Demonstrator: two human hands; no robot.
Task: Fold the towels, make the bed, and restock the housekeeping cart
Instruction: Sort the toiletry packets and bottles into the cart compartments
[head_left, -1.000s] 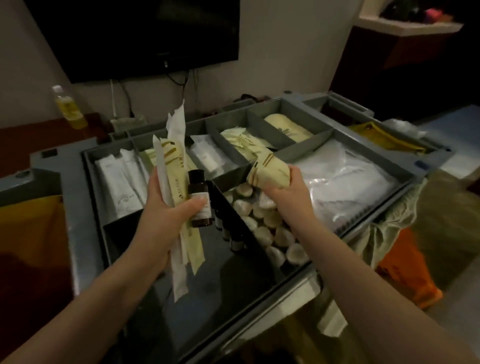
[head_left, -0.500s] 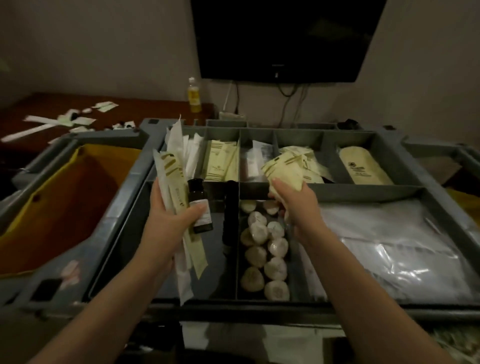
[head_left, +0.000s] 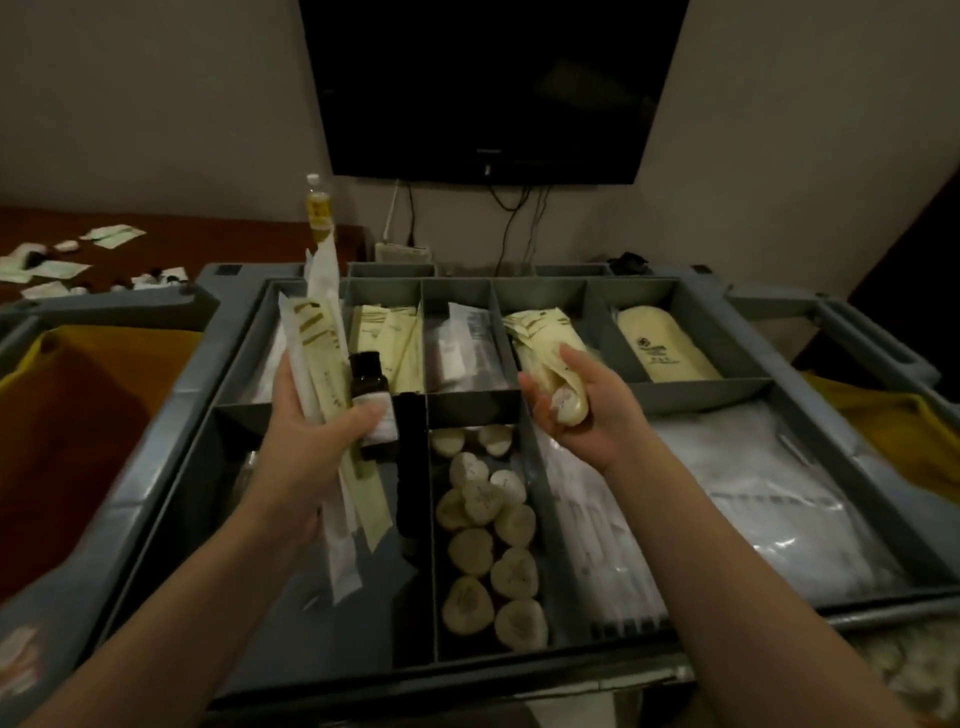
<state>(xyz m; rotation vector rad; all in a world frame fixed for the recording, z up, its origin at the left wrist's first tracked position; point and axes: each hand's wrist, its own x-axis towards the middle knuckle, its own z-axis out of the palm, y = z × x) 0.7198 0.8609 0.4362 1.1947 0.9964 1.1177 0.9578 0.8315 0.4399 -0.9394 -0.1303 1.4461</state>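
The grey housekeeping cart tray (head_left: 698, 388) with its dividers lies below me. My left hand (head_left: 306, 441) grips a bundle of long cream and white sachets (head_left: 322, 364) together with a small dark bottle (head_left: 371, 400), held over the tray's left compartments. My right hand (head_left: 576, 410) is palm up over the middle divider and holds a cream packet (head_left: 545, 364) plus a small round wrapped soap (head_left: 569, 408). Below it, a compartment holds several round wrapped soaps (head_left: 483, 540).
Back compartments hold cream packets (head_left: 384, 343), clear-wrapped items (head_left: 462, 343) and a cream pouch (head_left: 660, 348). Plastic-wrapped white goods (head_left: 769, 488) fill the right section. Orange bags (head_left: 78, 415) hang at both sides. A yellow bottle (head_left: 318, 210) and scattered sachets (head_left: 52, 265) sit on the wooden desk; a TV hangs above.
The view has swung round to face the cart squarely. My right hand has turned palm up with the cream packet and now shows a round soap in it. My left hand keeps its bundle.
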